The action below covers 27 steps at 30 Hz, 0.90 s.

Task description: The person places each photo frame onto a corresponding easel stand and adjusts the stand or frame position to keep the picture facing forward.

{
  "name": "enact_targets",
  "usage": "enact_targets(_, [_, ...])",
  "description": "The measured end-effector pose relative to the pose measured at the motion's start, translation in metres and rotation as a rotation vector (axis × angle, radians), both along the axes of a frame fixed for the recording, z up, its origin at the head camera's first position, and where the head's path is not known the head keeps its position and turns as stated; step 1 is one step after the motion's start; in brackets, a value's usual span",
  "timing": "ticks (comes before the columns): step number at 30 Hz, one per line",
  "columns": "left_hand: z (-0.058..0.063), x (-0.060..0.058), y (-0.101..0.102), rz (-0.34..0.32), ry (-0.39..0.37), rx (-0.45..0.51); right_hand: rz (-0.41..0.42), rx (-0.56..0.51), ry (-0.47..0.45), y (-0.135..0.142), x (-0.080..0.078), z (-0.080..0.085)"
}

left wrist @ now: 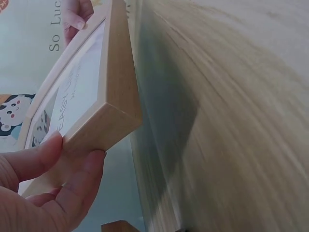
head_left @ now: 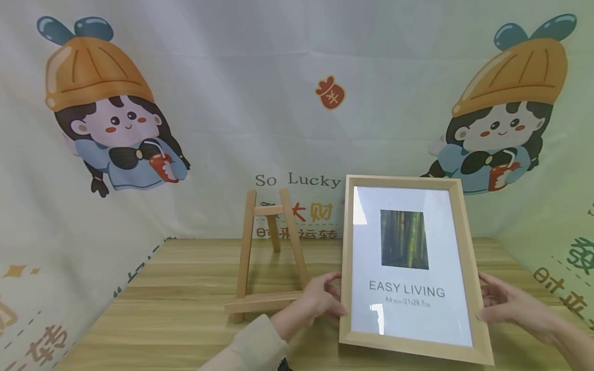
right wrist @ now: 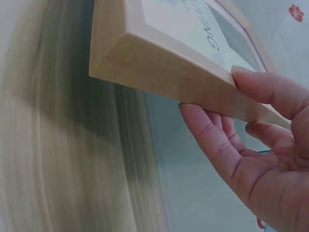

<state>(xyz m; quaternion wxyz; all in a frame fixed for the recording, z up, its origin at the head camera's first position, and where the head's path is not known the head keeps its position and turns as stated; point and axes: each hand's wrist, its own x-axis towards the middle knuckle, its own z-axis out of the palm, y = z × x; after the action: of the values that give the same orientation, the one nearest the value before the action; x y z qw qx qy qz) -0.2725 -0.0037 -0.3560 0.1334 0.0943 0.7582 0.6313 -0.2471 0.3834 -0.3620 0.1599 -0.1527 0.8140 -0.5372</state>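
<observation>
A picture frame [head_left: 408,353] with a light wood border is held upright between both hands, tilted slightly back. Behind its glazing is a white sheet with a bamboo picture and the words EASY LIVING. My left hand [head_left: 320,298] grips the frame's left side low down, thumb at the front edge and fingers behind. On the opposite side my right hand [head_left: 506,304] pinches the border the same way. In the left wrist view the bottom corner of the frame [left wrist: 104,123] hangs over the tabletop, its shadow beneath. To the left stands a small wooden easel [head_left: 246,252].
The wood-grain table [head_left: 171,304] carries the easel, whose lower ledge [head_left: 264,302] reaches close to my left forearm. A pale printed cloth [head_left: 223,103] with cartoon figures and lettering hangs behind the table and along both sides.
</observation>
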Motion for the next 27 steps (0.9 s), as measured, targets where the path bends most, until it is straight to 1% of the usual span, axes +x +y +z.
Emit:
enact_targets(3, [0.002, -0.001, -0.001, 0.013, 0.008, 0.02, 0.007, -0.005, 0.051, -0.003, -0.001, 0.003])
enact_targets(8, [0.005, -0.004, -0.005, 0.035, 0.025, 0.026, -0.008, 0.007, 0.102, -0.009, -0.003, 0.009])
enact_targets(16, [0.008, -0.008, -0.011, 0.062, 0.074, 0.027, -0.022, 0.003, 0.136, -0.019, -0.01, 0.017])
enact_targets(20, [0.01, -0.009, -0.014, 0.066, 0.098, 0.036, -0.018, -0.01, 0.153, -0.023, -0.012, 0.02])
enact_targets(27, [0.013, -0.012, -0.017, 0.075, 0.113, 0.04, -0.007, -0.023, 0.198, -0.028, -0.017, 0.023])
